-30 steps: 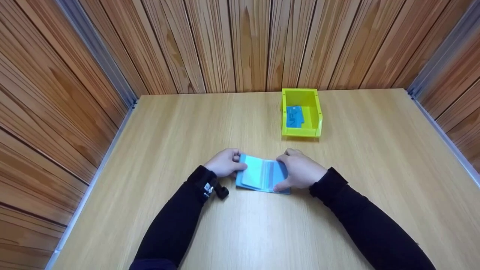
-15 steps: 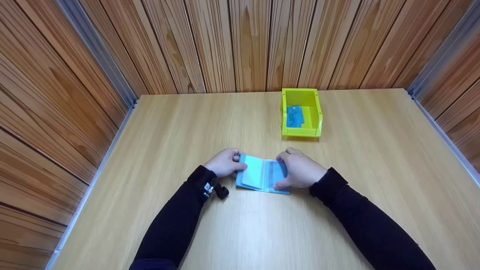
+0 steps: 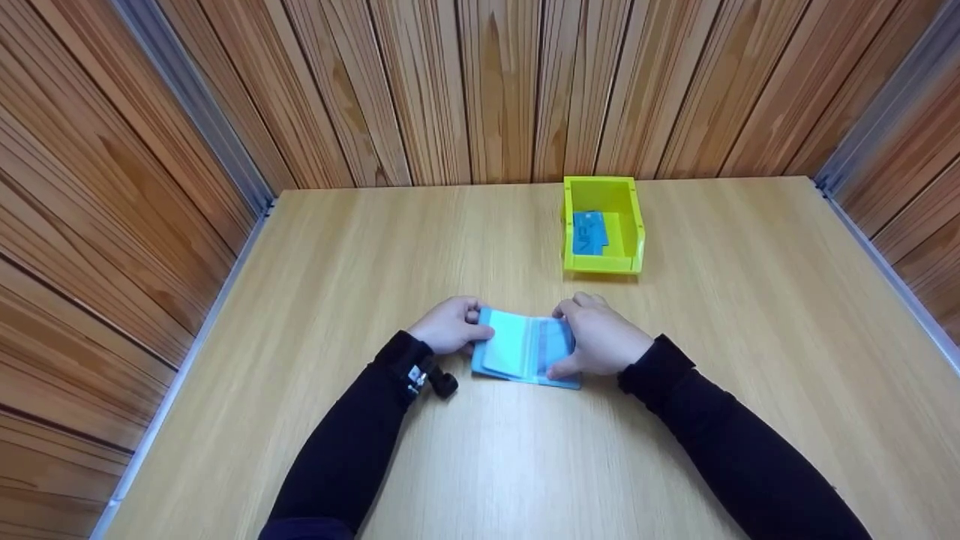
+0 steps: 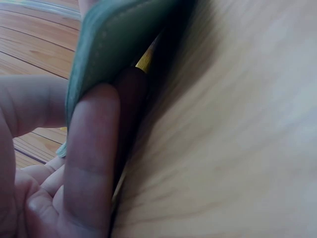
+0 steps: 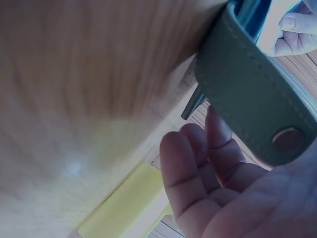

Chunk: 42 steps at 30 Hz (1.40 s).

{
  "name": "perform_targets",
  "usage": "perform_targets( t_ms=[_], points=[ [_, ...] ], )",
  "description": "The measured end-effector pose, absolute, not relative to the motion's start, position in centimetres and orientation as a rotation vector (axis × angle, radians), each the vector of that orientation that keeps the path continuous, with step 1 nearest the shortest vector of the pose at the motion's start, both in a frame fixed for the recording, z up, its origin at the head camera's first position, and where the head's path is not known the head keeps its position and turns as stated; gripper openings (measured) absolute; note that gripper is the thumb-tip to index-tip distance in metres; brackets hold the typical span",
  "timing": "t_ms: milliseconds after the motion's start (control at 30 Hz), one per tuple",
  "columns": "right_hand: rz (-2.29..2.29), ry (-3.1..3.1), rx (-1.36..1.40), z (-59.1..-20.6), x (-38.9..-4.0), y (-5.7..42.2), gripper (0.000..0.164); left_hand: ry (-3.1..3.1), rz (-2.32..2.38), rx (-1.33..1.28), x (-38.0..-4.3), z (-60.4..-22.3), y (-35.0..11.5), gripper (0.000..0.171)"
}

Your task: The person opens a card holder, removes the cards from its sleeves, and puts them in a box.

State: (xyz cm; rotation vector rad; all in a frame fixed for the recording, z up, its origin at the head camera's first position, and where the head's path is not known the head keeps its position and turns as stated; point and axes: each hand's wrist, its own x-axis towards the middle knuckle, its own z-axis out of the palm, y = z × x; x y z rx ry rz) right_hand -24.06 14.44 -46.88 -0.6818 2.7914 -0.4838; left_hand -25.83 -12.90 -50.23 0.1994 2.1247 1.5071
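Note:
A light blue card holder [image 3: 507,341] lies spread open on the table, with clear sleeves inside. My left hand [image 3: 448,326] pinches its left edge, thumb on top; in the left wrist view the fingers [image 4: 91,153] support its stitched cover [image 4: 116,44] from beneath. On the other side, my right hand [image 3: 607,337] grips the right half, thumb at the lower edge and index finger at the upper one. The right wrist view shows a stitched strap [image 5: 247,84] with a round metal snap [image 5: 288,140] next to my curled fingers [image 5: 178,163].
Beyond the hands, a yellow-green bin [image 3: 602,264] stands toward the back of the wooden table [image 3: 375,247]. Blue cards [image 3: 589,234] lie inside it on the left. Plank walls [image 3: 435,90] enclose the table at the back and sides. A black wrist device [image 3: 442,385] hangs at my left cuff.

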Motion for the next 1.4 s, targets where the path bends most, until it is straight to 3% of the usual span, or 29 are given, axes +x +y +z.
perform_targets(
  t_ms=[367,733,900,1067,1167,1400],
  points=[
    [-0.562,2.745,-0.699,-46.7,-24.3,14.5,0.090,2.130,1.493,0.200,-25.7,-50.0,-12.9,0.024],
    [-0.750,2.727,-0.640,-45.8,-23.9,13.8,0.066,2.115,1.501,0.193,-25.8,-50.0,-13.0,0.028],
    [-0.843,2.717,-0.716,-45.2,-23.2,13.3,0.070,2.147,1.491,0.189,-25.7,-50.0,-13.0,0.028],
    [-0.909,2.696,-0.806,-45.3,-22.3,12.8,0.080,2.192,1.510,0.203,-25.7,-50.2,-12.9,0.017],
    [-0.921,2.666,-0.891,-45.8,-21.7,12.4,0.081,2.154,1.581,0.169,-25.7,-50.3,-12.7,0.023],
    [-0.607,2.650,-1.198,-46.6,-20.5,11.4,0.057,2.075,1.665,0.103,-25.7,-50.3,-12.6,0.028]
  ],
)
